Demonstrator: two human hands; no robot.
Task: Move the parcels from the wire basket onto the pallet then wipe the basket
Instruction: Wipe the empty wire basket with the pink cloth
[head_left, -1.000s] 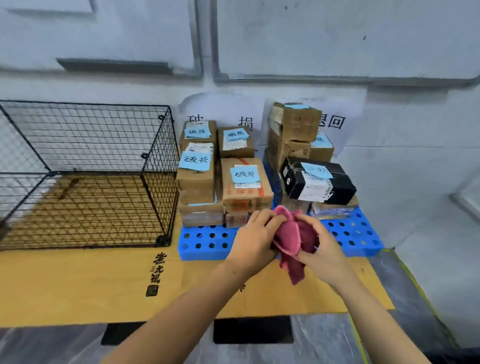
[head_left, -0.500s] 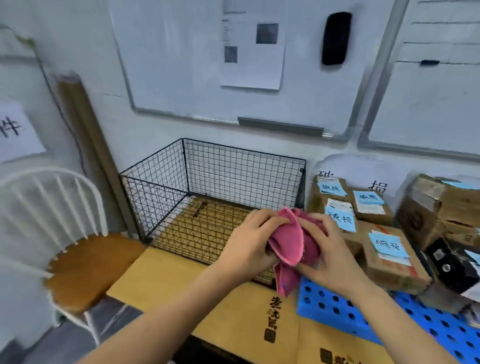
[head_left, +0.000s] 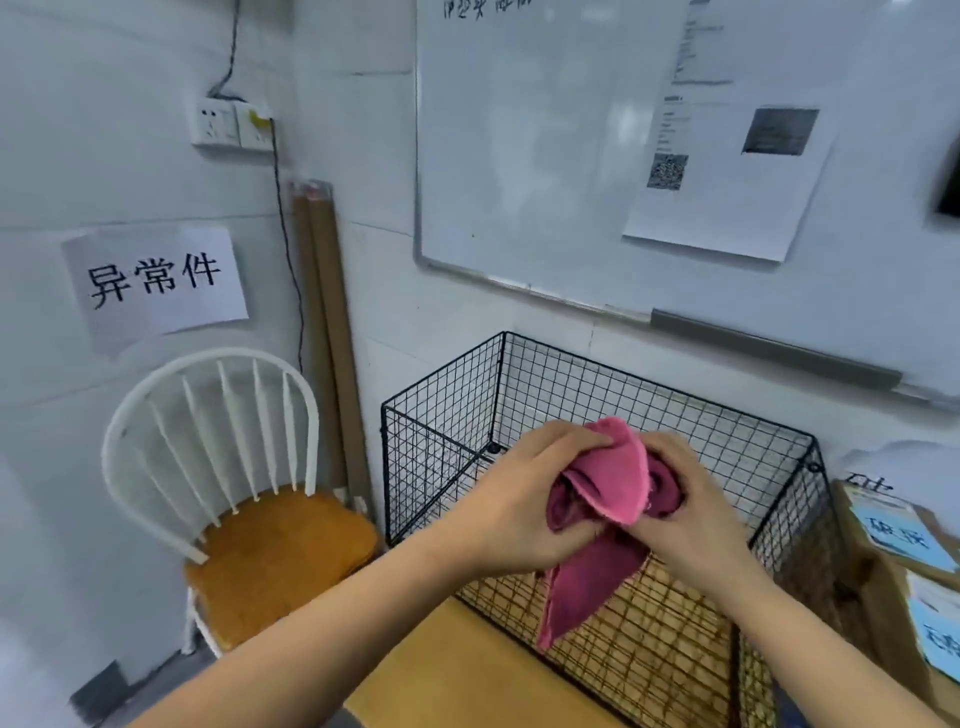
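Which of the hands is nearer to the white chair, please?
Left. The left hand grips the pink cloth on the side toward the white chair; the right hand holds it on the far side.

1. Both hands, the left hand (head_left: 524, 499) and the right hand (head_left: 691, 512), grip a crumpled pink cloth (head_left: 605, 512) above the black wire basket (head_left: 644, 415).
2. The basket stands on the yellow wooden surface (head_left: 457, 670).
3. A white spindle-back chair (head_left: 218, 467) stands to the left.
4. Brown cardboard parcels with blue notes (head_left: 893, 540) sit at the right edge.

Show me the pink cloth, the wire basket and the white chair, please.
pink cloth (head_left: 608, 483): head view, on its folded upper flap.
wire basket (head_left: 649, 415): head view, on the back wall mesh.
white chair (head_left: 280, 540): head view, on the wooden seat.
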